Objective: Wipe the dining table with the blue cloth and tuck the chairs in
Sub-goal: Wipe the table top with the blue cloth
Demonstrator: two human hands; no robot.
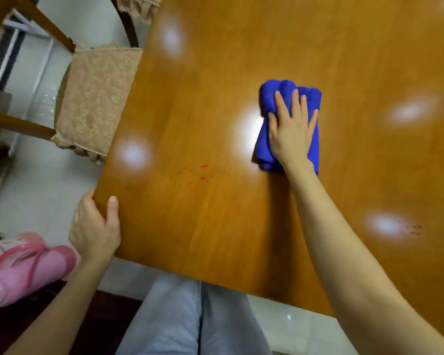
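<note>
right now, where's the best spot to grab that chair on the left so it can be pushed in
Probably the wooden back rail of the chair, approached from its far-left side, away from the table. The cushioned seat already faces the table edge and looks soft, so the rigid frame likely gives a firmer hold for pushing inward.

Pale glossy floor tiles run along the left, a dark red mat lies near, and a pink plastic object sits at near left.

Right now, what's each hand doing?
Left hand: closed, gripping the table corner.
Right hand: open, fingers spread, pressing flat on the blue cloth.
</note>
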